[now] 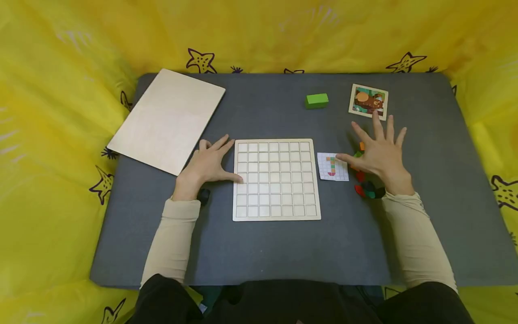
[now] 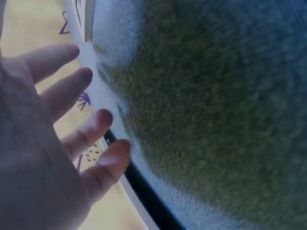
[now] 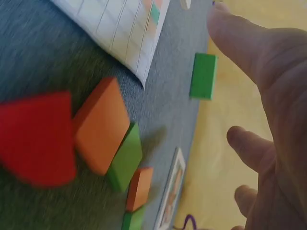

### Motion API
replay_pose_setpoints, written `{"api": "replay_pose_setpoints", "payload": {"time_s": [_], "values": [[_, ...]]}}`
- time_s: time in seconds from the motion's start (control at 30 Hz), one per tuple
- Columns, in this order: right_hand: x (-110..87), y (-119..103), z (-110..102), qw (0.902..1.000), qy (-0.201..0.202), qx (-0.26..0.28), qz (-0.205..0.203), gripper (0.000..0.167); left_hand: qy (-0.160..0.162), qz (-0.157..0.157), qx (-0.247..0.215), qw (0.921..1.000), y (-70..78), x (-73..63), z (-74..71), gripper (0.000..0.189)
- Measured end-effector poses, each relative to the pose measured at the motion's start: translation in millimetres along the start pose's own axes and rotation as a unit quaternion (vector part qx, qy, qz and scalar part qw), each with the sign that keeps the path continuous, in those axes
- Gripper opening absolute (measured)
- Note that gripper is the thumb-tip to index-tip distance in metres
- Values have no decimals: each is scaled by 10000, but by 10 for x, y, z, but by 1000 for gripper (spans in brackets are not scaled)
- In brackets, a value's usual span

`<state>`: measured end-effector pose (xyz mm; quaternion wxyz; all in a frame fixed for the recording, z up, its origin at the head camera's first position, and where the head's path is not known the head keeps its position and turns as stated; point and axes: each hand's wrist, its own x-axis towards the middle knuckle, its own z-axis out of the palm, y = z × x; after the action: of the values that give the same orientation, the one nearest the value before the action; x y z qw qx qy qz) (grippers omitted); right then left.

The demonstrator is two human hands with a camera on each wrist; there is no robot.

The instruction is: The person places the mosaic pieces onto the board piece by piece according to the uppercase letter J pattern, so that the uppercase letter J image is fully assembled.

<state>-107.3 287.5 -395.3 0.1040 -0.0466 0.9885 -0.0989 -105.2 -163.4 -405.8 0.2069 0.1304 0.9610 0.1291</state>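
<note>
A pale wooden grid board with rows of square cells lies on the grey table. My left hand is at its left side, fingers spread, the thumb tip overlapping the board's edge in the head view. My right hand is spread with straight fingers above a small group of coloured blocks, partly hiding them. In the right wrist view a red rounded block, an orange block and a green block show below the palm. A paper pattern card lies between board and right hand, by its thumb tip.
A plain wooden panel lies slanted at the back left. Toward the back right are a green rectangular block and a framed bear picture puzzle. A small black object sits beside the left wrist. Yellow patterned cloth surrounds the table.
</note>
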Motion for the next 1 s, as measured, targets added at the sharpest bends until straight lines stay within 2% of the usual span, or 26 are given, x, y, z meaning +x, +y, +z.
{"api": "replay_pose_setpoints", "payload": {"time_s": [0.1,0.23,0.43,0.53,0.67,0.73,0.87,1.0], "values": [[-39,70,-8,9998,19,167,73,107,-298,131,125,9994,6,-23,15,133],[-113,206,-35,9993,43,280,259,109,-496,216,375,9978,27,-75,34,140],[-116,427,-126,9988,67,248,415,106,-617,122,151,9979,80,-99,71,147],[-84,502,-149,9993,248,169,230,92,-646,47,11,9979,100,-104,74,147],[-16,540,-148,9986,521,12,-103,58,-701,-6,-30,9975,105,-114,75,147],[28,541,-151,9983,532,-56,-209,46,-711,0,-2,9975,104,-117,83,147],[98,513,-177,9982,331,-150,-476,37,-755,35,18,9971,110,-115,112,147],[162,450,-214,9966,3,-242,-788,35,-795,30,20,9968,114,-115,142,149]]}}
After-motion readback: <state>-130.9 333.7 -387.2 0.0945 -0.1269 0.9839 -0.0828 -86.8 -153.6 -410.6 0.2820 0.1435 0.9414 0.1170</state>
